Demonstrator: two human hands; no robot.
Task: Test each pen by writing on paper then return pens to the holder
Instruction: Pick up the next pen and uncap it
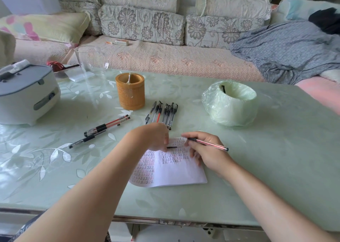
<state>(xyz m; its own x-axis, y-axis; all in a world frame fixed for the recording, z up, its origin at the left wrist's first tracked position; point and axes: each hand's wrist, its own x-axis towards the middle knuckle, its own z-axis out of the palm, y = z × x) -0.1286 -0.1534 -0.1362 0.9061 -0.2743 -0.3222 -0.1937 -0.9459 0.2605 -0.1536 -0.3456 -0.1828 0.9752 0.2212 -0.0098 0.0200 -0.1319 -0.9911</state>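
Holding 1 pen (207,144) (right hand (208,156)); 1 holder (130,92).

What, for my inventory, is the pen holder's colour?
Orange-brown pen holder, clearest in the head view.

Your right hand (207,155) pinches a red-striped pen (209,144), tip over the paper (176,172). That's a white sheet flat on the counter (266,168), covered in rows of red and black marks. Black cap (172,147) at your left hand (152,137) fingertips, grip unclear. Tan holder (130,91) stands upright. Pen bunch (165,113) lies just right of it, three pens (104,128) left.
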